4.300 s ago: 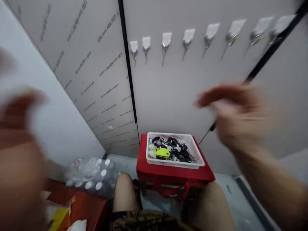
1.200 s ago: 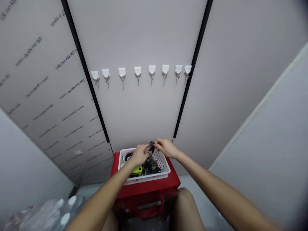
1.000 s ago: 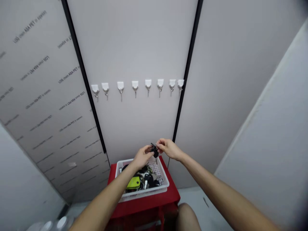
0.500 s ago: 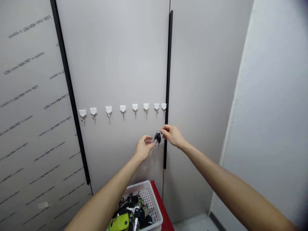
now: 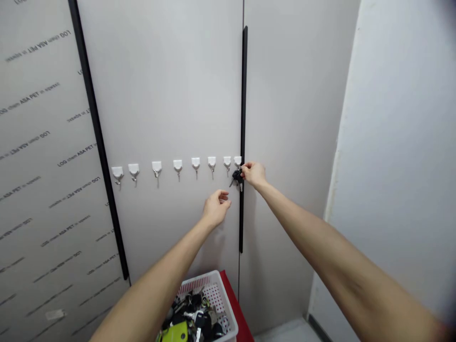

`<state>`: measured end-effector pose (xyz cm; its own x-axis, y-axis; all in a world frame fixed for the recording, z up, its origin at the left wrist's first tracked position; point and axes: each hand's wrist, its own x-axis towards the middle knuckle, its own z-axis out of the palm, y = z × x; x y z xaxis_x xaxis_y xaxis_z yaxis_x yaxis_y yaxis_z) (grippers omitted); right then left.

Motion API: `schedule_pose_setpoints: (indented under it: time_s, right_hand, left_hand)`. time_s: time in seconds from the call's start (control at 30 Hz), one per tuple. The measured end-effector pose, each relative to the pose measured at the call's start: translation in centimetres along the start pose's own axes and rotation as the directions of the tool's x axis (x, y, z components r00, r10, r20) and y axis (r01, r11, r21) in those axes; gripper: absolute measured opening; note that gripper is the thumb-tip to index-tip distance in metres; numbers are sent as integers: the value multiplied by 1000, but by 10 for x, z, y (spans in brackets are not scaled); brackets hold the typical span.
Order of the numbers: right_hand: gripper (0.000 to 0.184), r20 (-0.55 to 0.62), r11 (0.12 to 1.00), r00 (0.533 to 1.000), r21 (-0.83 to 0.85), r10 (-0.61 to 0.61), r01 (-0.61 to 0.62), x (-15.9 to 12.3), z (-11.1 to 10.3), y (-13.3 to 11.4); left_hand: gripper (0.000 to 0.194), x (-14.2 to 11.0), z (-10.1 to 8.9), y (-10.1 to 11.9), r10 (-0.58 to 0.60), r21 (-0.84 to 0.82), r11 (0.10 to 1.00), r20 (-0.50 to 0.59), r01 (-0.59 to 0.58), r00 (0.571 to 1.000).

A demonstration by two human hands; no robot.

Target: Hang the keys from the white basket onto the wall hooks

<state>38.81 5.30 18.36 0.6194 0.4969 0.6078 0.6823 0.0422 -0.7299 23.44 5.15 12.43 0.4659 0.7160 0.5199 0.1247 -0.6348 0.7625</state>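
Observation:
My right hand [image 5: 254,174] pinches a small bunch of keys [image 5: 237,177] with black heads, just below the rightmost white hook [image 5: 237,161]. Whether the ring touches that hook I cannot tell, as the keys and fingertips cover the spot. Lower and to the left, my left hand [image 5: 216,208] is held in the air, fingers loosely curled and apart, with nothing in it. A row of several white adhesive hooks [image 5: 177,165] with metal prongs runs leftward along the panel at about the same height.
A white plastic basket [image 5: 231,311] full of keys stands below on a red surface [image 5: 242,316]. Among them lies a lime-green item [image 5: 175,332]. Black vertical strips [image 5: 244,95] edge the panel, and a pale wall [image 5: 399,142] stands at the right.
My right hand has raised the keys from below the row to the rightmost hook. My left hand has come away from the keys. The view has shifted slightly.

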Motion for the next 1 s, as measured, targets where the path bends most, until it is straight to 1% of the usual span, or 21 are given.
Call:
schedule_pose_setpoints:
  time_s: [0.07, 0.13, 0.2, 0.27, 0.3, 0.33, 0.37, 0.4, 0.43, 0.47, 0.5, 0.53, 0.57, 0.6, 0.67, 0.77, 0.8, 0.83, 0.9, 0.97, 1.0]
  right_hand:
    - [12, -6, 999, 1000, -48, -11, 11, 0, 0, 3]
    - [13, -33, 995, 999, -99, -36, 33, -5, -2, 6]
    - [15, -106, 984, 989, -154, -106, 89, -21, -2, 11]
    - [19, -153, 965, 967, -198, -205, 173, -50, 3, 19]
    - [21, -115, 952, 961, -209, -251, 224, -70, 9, 25]
    - [22, -21, 939, 958, -208, -285, 274, -93, 15, 32]
    - [22, 129, 926, 944, -191, -304, 324, -119, 24, 40]
    - [20, 339, 914, 890, -159, -305, 374, -146, 33, 48]
    - [19, 528, 908, 801, -123, -281, 400, -173, 42, 58]
    - [19, 666, 905, 703, -99, -248, 414, -197, 52, 67]
    - [20, 763, 902, 615, -102, -200, 420, -218, 62, 75]
    - [22, 817, 899, 558, -125, -147, 420, -235, 70, 82]
    - [23, 850, 891, 515, -143, -112, 431, -247, 77, 88]
    - [25, 868, 885, 489, -155, -91, 440, -256, 82, 92]
    - [27, 892, 874, 443, -142, -90, 465, -265, 88, 95]
    - [25, 933, 849, 354, -136, -64, 511, -269, 88, 92]
    - [24, 942, 836, 333, -143, -50, 529, -270, 87, 91]
    - [24, 946, 826, 321, -151, -38, 542, -272, 86, 91]
    - [22, 945, 824, 326, -161, -30, 543, -274, 86, 90]
    - [20, 938, 843, 345, -162, -29, 512, -275, 86, 91]
    - [19, 932, 857, 362, -163, -29, 489, -275, 86, 90]
  left_hand:
    - [22, -5, 0, -11, -28, 5, 1000, 14, 28, 1000]
    - [22, -13, 0, -29, -64, 3, 998, 38, 64, 997]
    - [23, -26, -1, -55, -113, 8, 994, 70, 113, 991]
    - [24, -46, -3, -85, -169, 49, 985, 104, 165, 980]
    - [24, -58, -5, -101, -198, 89, 978, 122, 188, 973]
    - [23, -72, -7, -116, -225, 143, 968, 141, 205, 964]
    - [23, -85, -9, -129, -249, 208, 955, 166, 213, 954]
    - [22, -99, -12, -140, -268, 279, 937, 196, 208, 943]
    - [22, -112, -15, -149, -283, 352, 916, 229, 192, 932]
    - [22, -123, -18, -157, -295, 422, 891, 264, 165, 919]
    - [23, -133, -21, -162, -303, 486, 864, 299, 129, 905]
    - [24, -141, -24, -166, -306, 538, 839, 334, 87, 891]
    - [25, -148, -26, -168, -305, 576, 816, 363, 45, 880]
    - [27, -153, -28, -169, -297, 602, 799, 388, 5, 873]
    - [31, -160, -30, -170, -261, 621, 780, 426, -70, 866]
    - [33, -168, -30, -169, -206, 630, 762, 456, -150, 866]
    - [31, -170, -29, -169, -203, 637, 753, 460, -162, 865]
    - [28, -171, -29, -170, -205, 644, 747, 459, -165, 865]
    - [20, -173, -28, -170, -214, 647, 748, 445, -147, 869]
    - [13, -172, -30, -171, -219, 626, 774, 406, -96, 887]
    - [12, -171, -31, -171, -225, 608, 792, 377, -57, 898]
